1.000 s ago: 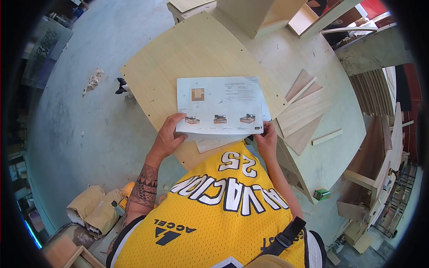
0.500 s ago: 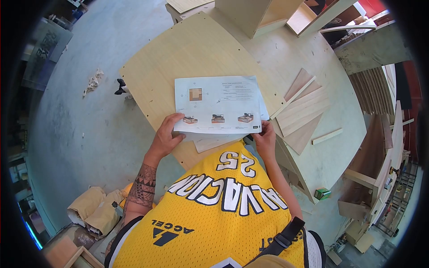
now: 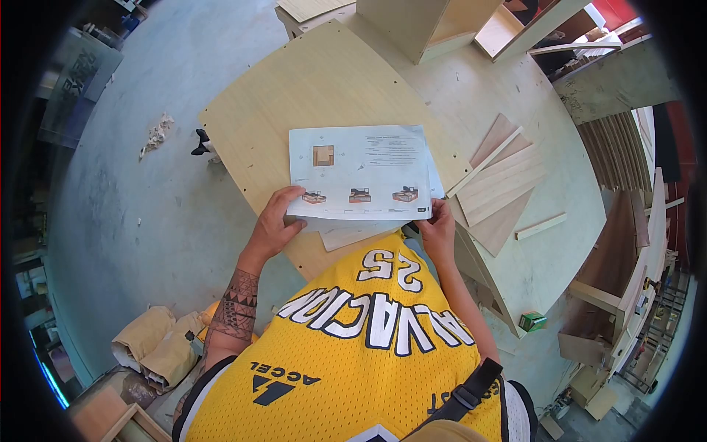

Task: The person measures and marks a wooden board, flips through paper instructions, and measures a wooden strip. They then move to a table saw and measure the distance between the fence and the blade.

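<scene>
A printed drawing sheet (image 3: 359, 166) with small furniture pictures and a block of text is held up in front of me, more sheets showing behind it. My left hand (image 3: 277, 222) grips the lower left corner, fingers on the front and thumb below the edge. At the lower right corner my right hand (image 3: 437, 227) pinches the paper. Under and beyond the sheets lies a pale wooden panel (image 3: 309, 81) with small holes along its edges. Another loose paper (image 3: 346, 236) shows below the held sheet.
Thin wood boards (image 3: 501, 188) and a short wood strip (image 3: 541, 226) lie on the worktable (image 3: 567, 254) at right. A wooden cabinet frame (image 3: 401, 29) stands at the back. A small green box (image 3: 532, 321) sits near the table's corner. Brown paper bags (image 3: 158, 342) lie lower left.
The view has shifted very slightly. Both hands and the sheets keep the same hold and position.
</scene>
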Motion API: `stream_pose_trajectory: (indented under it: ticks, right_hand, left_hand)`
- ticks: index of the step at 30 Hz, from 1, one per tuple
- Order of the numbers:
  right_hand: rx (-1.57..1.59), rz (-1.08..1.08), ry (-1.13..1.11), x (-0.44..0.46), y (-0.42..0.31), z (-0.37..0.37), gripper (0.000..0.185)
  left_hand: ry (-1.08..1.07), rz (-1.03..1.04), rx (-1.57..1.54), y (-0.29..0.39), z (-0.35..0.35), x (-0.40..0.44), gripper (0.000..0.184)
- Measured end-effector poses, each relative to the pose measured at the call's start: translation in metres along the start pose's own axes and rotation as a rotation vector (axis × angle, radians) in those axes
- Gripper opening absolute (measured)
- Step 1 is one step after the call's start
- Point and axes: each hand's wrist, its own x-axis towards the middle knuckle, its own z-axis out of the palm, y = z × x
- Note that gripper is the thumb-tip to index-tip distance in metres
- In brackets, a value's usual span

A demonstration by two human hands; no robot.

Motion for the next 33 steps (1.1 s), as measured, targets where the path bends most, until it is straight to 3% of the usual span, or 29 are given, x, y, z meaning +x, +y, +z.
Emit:
stream_pose_trajectory:
  ticks: [33]
  right_hand:
    - [0.012, 0.023, -0.008, -0.0016, -0.0052, 0.0015, 0.036]
  left_hand:
    - [0.009, 0.009, -0.005, -0.0019, -0.001, 0.0017, 0.072]
